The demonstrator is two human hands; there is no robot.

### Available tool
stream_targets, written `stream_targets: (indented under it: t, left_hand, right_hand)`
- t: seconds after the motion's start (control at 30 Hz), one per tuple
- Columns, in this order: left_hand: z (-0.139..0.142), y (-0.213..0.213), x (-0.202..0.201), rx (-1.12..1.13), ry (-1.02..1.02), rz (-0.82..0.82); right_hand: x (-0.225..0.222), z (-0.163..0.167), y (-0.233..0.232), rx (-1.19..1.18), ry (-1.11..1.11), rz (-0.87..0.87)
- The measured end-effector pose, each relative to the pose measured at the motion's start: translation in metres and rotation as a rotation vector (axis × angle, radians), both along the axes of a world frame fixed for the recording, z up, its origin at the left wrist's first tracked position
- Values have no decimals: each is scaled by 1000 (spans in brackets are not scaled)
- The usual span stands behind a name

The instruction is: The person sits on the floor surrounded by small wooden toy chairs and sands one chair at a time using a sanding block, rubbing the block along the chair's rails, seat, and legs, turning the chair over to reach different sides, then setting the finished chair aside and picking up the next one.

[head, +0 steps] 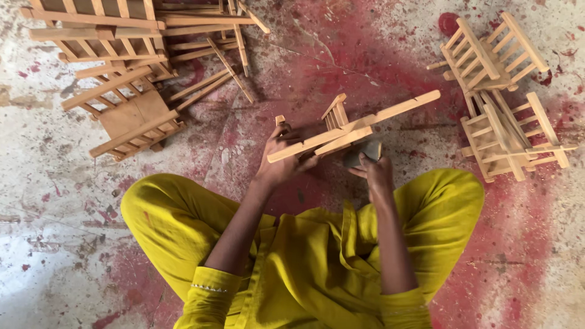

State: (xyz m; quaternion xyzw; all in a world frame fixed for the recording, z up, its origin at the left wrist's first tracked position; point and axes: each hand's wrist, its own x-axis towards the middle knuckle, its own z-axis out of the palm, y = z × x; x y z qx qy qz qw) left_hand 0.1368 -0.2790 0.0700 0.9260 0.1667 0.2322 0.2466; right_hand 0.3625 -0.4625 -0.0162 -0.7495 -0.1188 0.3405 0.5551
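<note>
Gripping a slatted frame (347, 131) in the left hand (281, 159), pinching a grey pad (363, 152) in the right hand (376, 173); chairs (503, 97) piling right, more frames (131, 67) left.

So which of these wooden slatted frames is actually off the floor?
The frame gripped by the left hand; the piles at upper left and right lie on the floor.

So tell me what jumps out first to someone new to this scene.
At centre, the left hand grips a slatted wooden frame while the right hand presses a dark grey pad under it. The person's bright yellow clothing fills the bottom, over a red-stained floor. Small wooden chairs lie piled upper left and stacked right.
</note>
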Motion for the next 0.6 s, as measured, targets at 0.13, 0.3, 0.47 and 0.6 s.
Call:
stream_targets:
  t: [0.13, 0.3, 0.47, 0.6]
  left_hand:
    - [-5, -1, -1, 79, -91, 7]
    - [-9, 8, 0, -82, 58, 49]
    - [0, 17, 4, -170, 78, 72]
    - [5, 23, 12, -144, 112, 129]
  right_hand:
    - [-33, -11, 1, 501, 443, -208]
    - [-66, -12, 10, 455, 487, -477]
    - [-75, -20, 15, 619, 625, -463]
    - [-85, -30, 25, 541, 605, -289]
